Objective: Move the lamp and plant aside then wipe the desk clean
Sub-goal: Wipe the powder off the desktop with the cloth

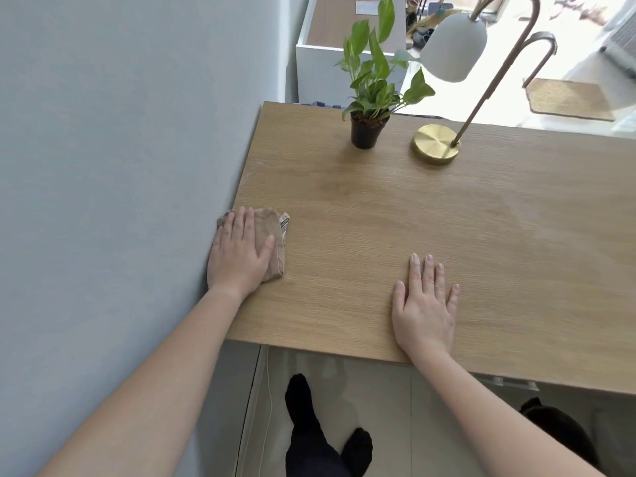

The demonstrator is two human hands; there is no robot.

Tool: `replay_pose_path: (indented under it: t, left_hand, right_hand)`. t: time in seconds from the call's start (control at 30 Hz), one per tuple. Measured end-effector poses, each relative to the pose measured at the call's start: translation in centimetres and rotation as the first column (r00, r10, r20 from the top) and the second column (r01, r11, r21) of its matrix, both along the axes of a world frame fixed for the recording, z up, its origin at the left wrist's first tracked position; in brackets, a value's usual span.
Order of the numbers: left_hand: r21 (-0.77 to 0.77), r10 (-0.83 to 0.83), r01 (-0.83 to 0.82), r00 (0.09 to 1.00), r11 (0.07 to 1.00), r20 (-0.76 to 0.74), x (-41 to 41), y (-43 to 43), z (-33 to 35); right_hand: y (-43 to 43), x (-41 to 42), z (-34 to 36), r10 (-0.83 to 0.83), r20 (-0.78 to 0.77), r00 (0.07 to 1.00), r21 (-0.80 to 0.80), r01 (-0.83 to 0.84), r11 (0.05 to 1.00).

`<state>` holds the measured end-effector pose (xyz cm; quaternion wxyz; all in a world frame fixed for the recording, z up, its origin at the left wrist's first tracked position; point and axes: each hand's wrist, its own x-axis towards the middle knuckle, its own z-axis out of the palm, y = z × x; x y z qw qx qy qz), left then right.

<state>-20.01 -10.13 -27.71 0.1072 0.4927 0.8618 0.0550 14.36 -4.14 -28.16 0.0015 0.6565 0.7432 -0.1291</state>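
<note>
A small black pot (366,134) holding a leafy green plant (375,77) stands on the wooden desk (378,218) well beyond both hands' fingertips (414,259), the brass-based, white-shaded lamp (480,101) just right of it. The left hand (241,251) presses straight, close-set fingers (248,220) on a folded beige cloth (273,228) by the wall (103,166); the right hand (425,306) lies flat, fingers slightly spread, holding nothing.

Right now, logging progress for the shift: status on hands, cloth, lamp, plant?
Left hand flat on cloth at wall side. Right hand flat on desk. Plant and lamp upright at far edge, untouched.
</note>
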Motion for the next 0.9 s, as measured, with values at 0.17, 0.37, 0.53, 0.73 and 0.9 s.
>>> replay_pose_path:
  t: [0.17, 0.37, 0.53, 0.73, 0.9]
  left_hand:
    - [-0.02, -0.094, 0.095, 0.995, 0.995, 0.015, 3.4, -1.4, 0.4]
    - [-0.014, -0.178, 0.179, 0.984, 0.984, 0.017, 7.5, -11.4, 0.2]
    - [-0.04, -0.092, 0.092, 0.996, 0.995, -0.004, 5.2, -13.8, -0.1]
    - [-0.016, -0.035, 0.035, 0.999, 0.999, -0.015, 1.9, -6.5, 0.0]
    - [-0.002, -0.052, 0.052, 0.998, 0.999, -0.025, -0.3, -0.1, 0.0]
  right_hand:
    - [-0.1, 0.3, 0.1, 0.004, -0.006, 1.0, -0.001, -0.004, 1.0]
    - [-0.1, 0.5, 0.5, 0.022, -0.008, 1.0, -0.031, -0.022, 0.999]
    - [-0.1, 0.2, 0.6, 0.02, -0.024, 0.999, -0.036, -0.021, 0.999]
    - [0.1, 0.2, 0.3, 0.016, -0.006, 1.0, -0.035, -0.016, 0.999]
    - [0.3, 0.3, -0.2, 0.03, -0.001, 1.0, -0.018, -0.03, 0.999]
